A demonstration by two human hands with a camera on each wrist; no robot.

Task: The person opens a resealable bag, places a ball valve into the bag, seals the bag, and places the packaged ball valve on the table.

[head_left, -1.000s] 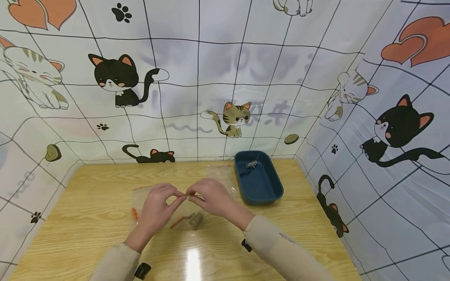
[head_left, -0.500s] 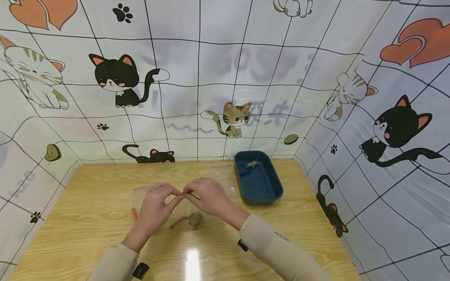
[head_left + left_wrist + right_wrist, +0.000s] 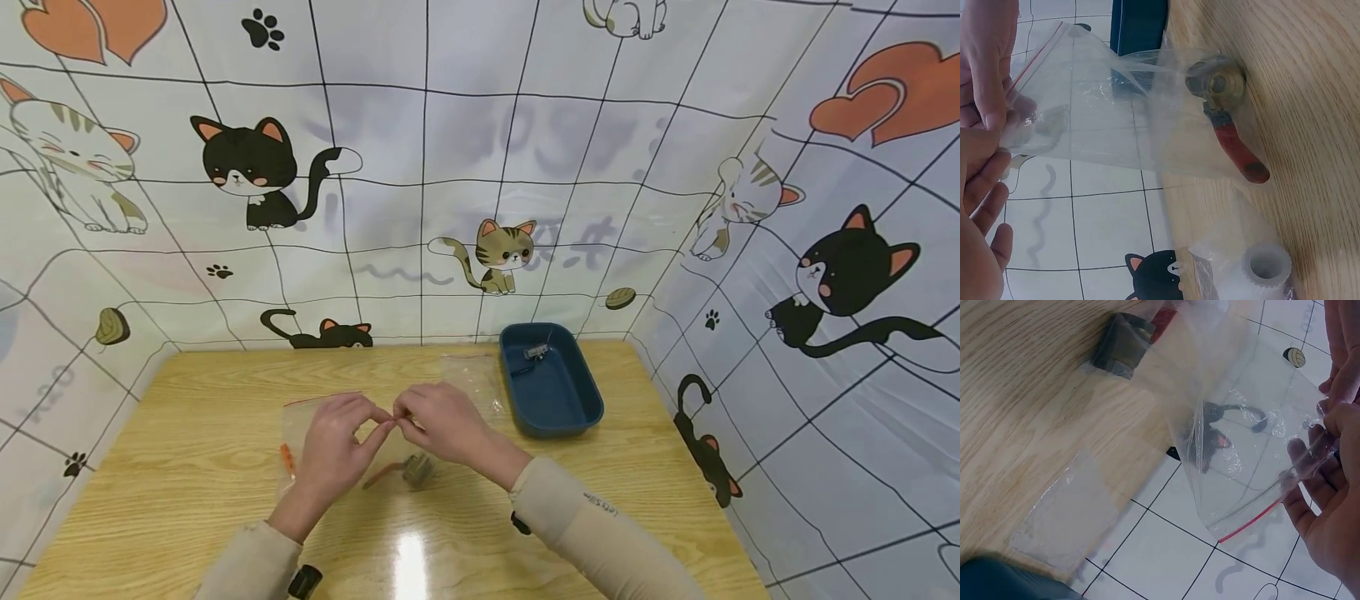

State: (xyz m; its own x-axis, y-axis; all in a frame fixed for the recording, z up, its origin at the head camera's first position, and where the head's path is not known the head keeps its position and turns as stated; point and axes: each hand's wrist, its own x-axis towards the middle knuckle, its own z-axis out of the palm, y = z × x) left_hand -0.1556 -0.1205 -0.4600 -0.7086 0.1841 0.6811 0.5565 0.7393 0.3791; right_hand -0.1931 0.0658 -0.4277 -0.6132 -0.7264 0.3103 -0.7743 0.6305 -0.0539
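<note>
With fingertips brought together above the table, my left hand (image 3: 336,446) and right hand (image 3: 447,423) pinch the top edge of a clear zip bag (image 3: 1107,125). A red line runs along its mouth, plain in both wrist views. The bag hangs down, and in its bottom lies a brass-coloured valve (image 3: 1225,84) with a red lever handle (image 3: 1238,153). That valve touches or nearly touches the wooden tabletop; I cannot tell which. The head view shows the bag only faintly. Whether the zip is sealed where the fingers meet cannot be made out.
A blue bin (image 3: 555,408) at the back right holds small metal items. Beside it lies a flat clear bag (image 3: 474,377). At the left, another bag (image 3: 300,417) contains an orange piece (image 3: 287,458); a white ridged plastic fitting (image 3: 1257,275) shows in the left wrist view.
Both hands shift slightly left, then back a touch to the right, fingertips staying together. The hanging valve stays nearly in place; the bag remains pinched.
</note>
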